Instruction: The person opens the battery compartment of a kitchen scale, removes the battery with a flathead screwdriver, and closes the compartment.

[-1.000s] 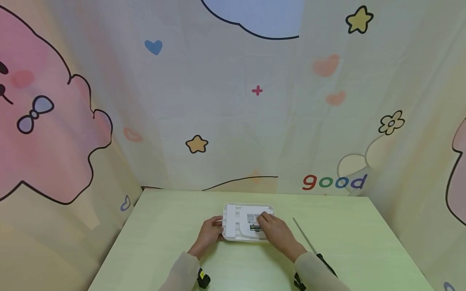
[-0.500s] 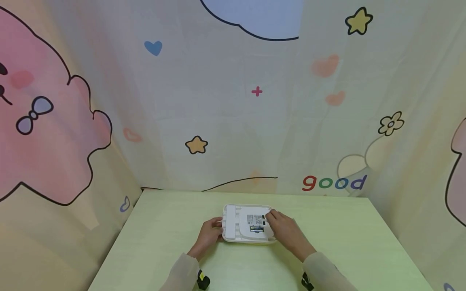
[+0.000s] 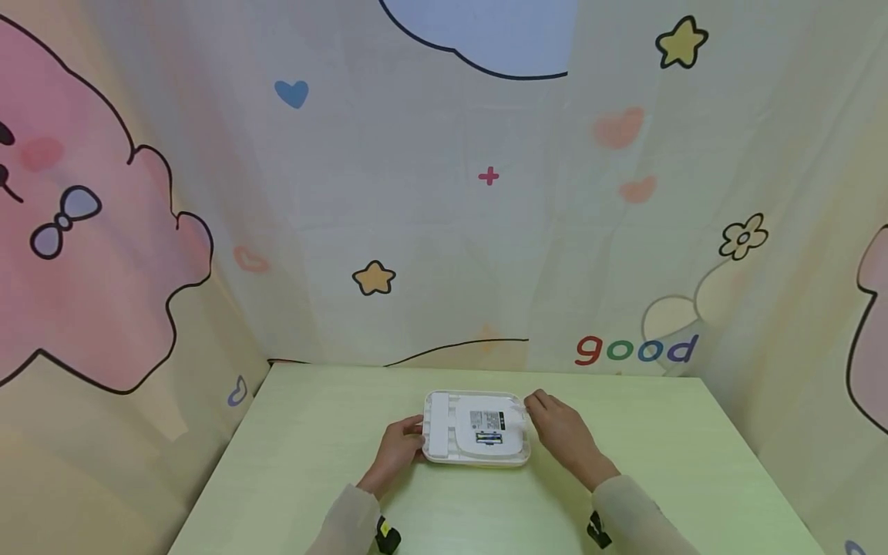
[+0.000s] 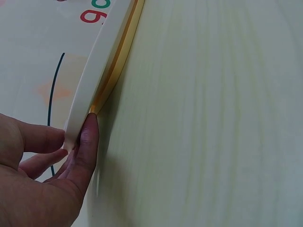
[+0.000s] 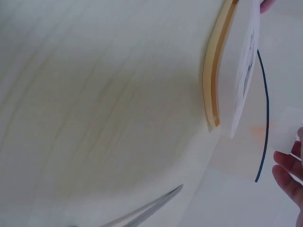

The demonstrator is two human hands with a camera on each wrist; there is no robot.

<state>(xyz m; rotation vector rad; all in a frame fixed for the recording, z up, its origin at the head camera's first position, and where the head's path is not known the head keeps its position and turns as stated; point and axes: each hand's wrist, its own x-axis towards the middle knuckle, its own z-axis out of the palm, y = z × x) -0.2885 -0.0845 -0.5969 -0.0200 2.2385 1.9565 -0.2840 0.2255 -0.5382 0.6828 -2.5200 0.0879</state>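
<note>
At the centre of the pale wood-grain table (image 3: 472,509) is a white rounded-rectangle plastic device (image 3: 463,432) with a yellow-orange lower edge, its panelled face up. A grey printed label (image 3: 484,420) is on that face; at six o'clock from the label, a small rectangular battery bay (image 3: 489,438) is uncovered, with cells inside, too small to count.

At nine o'clock, the left hand (image 3: 399,442) grips the device's end, thumb against the lower edge. At three o'clock, the right hand (image 3: 560,433) is just beside the device, apart from it, pinching a small pale flat piece (image 5: 286,128) with a faint outline.

In the right wrist view, a slim grey metal shaft (image 5: 161,204) with a tapered tip lies toward six o'clock. Black wrist-worn units show at seven (image 3: 388,536) and four o'clock. At twelve stands a pale cartoon-printed curtain (image 3: 430,193), "good" lettering (image 3: 636,349) at two.
</note>
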